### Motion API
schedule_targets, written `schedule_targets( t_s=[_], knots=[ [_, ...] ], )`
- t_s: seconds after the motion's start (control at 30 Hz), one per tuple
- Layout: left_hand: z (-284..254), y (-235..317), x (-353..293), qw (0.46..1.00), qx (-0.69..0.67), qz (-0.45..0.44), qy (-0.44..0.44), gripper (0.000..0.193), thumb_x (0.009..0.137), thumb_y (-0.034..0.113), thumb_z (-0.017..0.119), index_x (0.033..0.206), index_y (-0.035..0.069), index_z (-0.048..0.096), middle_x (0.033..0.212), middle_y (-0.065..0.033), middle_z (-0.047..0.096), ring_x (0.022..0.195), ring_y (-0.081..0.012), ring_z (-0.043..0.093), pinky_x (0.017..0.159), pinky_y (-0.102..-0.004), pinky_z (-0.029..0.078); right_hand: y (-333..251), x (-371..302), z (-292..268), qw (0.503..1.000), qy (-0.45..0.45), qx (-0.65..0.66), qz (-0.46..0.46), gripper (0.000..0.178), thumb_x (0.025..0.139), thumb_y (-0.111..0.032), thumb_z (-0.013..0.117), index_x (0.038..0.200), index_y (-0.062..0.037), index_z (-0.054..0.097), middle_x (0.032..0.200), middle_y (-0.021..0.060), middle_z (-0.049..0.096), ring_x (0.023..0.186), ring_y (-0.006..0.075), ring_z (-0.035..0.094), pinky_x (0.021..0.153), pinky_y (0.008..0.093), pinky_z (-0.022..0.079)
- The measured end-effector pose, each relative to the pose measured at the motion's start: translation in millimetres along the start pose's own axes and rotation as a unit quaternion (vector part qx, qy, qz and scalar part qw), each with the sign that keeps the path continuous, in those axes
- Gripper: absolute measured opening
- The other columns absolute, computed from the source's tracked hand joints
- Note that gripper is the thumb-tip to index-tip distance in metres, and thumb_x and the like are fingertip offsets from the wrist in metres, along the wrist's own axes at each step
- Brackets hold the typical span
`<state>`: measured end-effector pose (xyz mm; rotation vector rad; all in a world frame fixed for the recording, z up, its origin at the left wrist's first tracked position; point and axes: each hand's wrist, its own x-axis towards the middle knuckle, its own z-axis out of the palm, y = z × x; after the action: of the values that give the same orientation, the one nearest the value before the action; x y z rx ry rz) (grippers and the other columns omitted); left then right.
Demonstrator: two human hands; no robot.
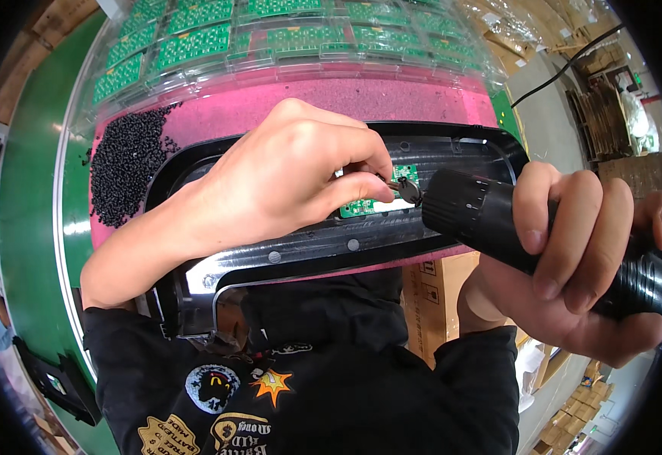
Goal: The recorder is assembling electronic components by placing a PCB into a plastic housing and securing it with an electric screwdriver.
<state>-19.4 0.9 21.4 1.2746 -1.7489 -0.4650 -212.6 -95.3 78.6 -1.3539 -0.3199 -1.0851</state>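
My right hand (581,243) is wrapped round a black electric screwdriver (490,216), held tilted with its nose toward the left. Between the thumb and fingertips of my left hand (300,167) is a small dark part (407,189), right at the screwdriver's nose; its kind is not clear. Below these fingertips a green circuit board (365,208) lies inside a long black plastic housing (308,249), and my left hand covers some of it. My left forearm crosses the housing's left end.
A heap of small black screws (130,163) lies left of the housing on the pink mat (414,98). Stacked clear trays (285,68) with several green circuit boards stand behind. A black cable (566,68) runs at the upper right. Another black housing (58,383) sits at the lower left.
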Motion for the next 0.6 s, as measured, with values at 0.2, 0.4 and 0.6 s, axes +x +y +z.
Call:
schedule_targets(
  t_s=[0.2,0.4,0.6],
  knots=[
    [0.2,-0.7,-2.0,0.999,0.021,0.045,0.018,0.019,0.073,0.003,0.080,0.085,-0.001,0.066,0.079,-0.0107,0.067,0.069,-0.0256,0.065,0.058,-0.0316,0.050,-0.8,-0.5,-1.4,1.000,-0.019,-0.005,0.014,0.050,0.083,-0.044,0.071,0.114,-0.0156,0.045,0.065,-0.0076,0.053,0.055,0.0055,0.052,0.064,0.0268,0.042],
    [-0.3,0.3,-0.7,0.998,0.018,0.061,0.023,0.021,0.070,0.001,0.080,0.086,-0.001,0.065,0.080,-0.0107,0.067,0.070,-0.0263,0.065,0.059,-0.0319,0.051,-2.4,-0.7,-5.6,0.999,-0.039,-0.012,0.028,0.050,0.084,-0.045,0.070,0.115,-0.0164,0.043,0.067,-0.0071,0.055,0.056,0.0057,0.053,0.065,0.0273,0.043],
    [-0.8,0.5,2.1,0.999,0.008,0.045,0.008,0.020,0.071,0.001,0.080,0.086,-0.003,0.066,0.078,-0.0112,0.067,0.071,-0.0256,0.067,0.061,-0.0315,0.052,-3.8,5.7,-16.3,0.991,-0.113,-0.033,0.065,0.051,0.084,-0.048,0.069,0.114,-0.0174,0.041,0.070,-0.0059,0.056,0.058,0.0054,0.053,0.064,0.0278,0.043]
  ],
)
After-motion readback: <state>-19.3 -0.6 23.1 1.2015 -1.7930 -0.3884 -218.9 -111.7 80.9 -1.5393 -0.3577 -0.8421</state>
